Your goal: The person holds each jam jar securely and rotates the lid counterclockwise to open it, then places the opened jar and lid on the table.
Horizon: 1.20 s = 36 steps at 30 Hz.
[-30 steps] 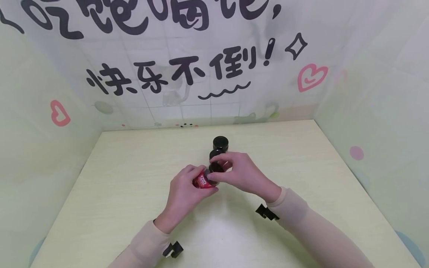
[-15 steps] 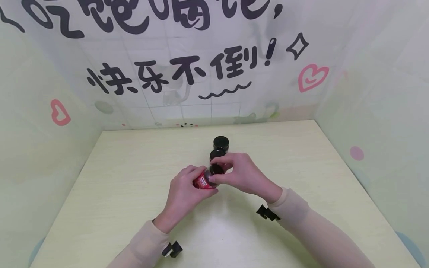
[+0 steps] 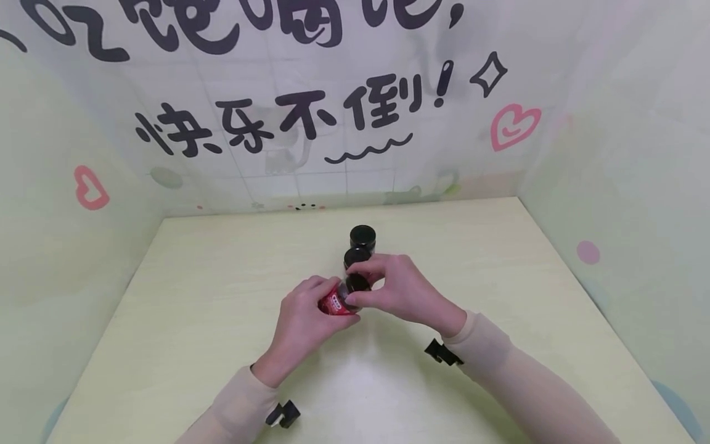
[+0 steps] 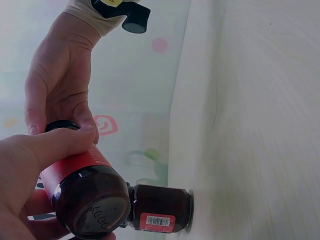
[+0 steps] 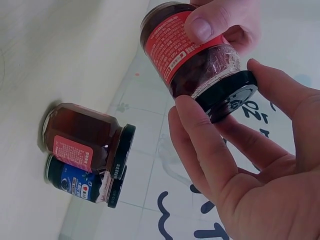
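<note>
My left hand [image 3: 305,311] grips a glass jar [image 3: 334,302] with a red label, above the table and tilted. Its fingers and thumb wrap round the body, and the jar's dark base [image 4: 92,202] faces the left wrist camera. On the jar's black lid [image 5: 227,95], the fingers and thumb of my right hand [image 3: 402,287] hold the rim. The lid sits on the jar's mouth, with crinkled clear film [image 5: 222,62] around the neck. Just beyond the hands stand two more black-lidded jars, one with a pink-red label [image 5: 72,152], the other with a blue label [image 5: 75,177].
The pale wooden table [image 3: 222,259] lies under both hands. A printed wall sheet [image 3: 310,176] with lettering and hearts closes off the back, and pale side walls [image 3: 604,185] flank the table. A small black device [image 3: 283,413] is strapped at each wrist.
Both hands keep their hold on the jar and its lid, with barely any movement. The head view has shifted slightly.
</note>
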Each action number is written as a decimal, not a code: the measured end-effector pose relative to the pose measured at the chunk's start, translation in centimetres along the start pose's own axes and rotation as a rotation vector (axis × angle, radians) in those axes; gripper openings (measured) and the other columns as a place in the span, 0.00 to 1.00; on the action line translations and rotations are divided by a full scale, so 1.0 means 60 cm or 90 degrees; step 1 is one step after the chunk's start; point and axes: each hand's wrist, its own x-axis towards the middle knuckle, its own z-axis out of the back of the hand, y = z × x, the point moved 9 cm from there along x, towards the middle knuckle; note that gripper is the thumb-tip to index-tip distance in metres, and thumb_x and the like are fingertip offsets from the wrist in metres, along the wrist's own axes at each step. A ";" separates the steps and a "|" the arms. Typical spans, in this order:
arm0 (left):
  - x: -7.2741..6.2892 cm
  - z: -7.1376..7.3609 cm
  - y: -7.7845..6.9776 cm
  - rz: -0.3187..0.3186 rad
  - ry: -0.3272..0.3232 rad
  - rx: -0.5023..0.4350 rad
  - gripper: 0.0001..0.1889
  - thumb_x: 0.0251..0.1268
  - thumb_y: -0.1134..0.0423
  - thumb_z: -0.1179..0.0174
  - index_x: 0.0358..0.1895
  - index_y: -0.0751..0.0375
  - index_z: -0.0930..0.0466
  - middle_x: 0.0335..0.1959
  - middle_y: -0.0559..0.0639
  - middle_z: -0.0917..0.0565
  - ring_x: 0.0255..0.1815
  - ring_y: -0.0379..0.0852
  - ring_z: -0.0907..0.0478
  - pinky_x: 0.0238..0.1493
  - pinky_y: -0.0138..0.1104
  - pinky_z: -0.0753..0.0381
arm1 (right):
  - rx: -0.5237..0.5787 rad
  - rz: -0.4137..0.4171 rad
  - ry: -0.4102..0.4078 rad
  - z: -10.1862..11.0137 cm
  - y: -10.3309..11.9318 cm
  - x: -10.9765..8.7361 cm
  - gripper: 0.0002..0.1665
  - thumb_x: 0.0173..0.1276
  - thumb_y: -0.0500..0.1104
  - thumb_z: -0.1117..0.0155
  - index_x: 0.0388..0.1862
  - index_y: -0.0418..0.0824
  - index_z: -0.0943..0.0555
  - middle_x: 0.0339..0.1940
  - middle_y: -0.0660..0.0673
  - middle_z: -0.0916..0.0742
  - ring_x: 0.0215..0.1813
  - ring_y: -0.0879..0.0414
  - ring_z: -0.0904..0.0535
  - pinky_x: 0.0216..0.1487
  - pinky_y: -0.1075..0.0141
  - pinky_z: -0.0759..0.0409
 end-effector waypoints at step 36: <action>0.006 -0.013 0.007 0.041 0.043 -0.047 0.35 0.38 0.51 0.16 0.56 0.60 0.14 0.39 0.40 0.18 0.36 0.39 0.23 0.33 0.33 0.20 | -0.017 0.026 -0.037 0.005 -0.004 -0.013 0.19 0.60 0.49 0.22 0.50 0.49 0.14 0.37 0.55 0.13 0.39 0.65 0.16 0.35 0.66 0.17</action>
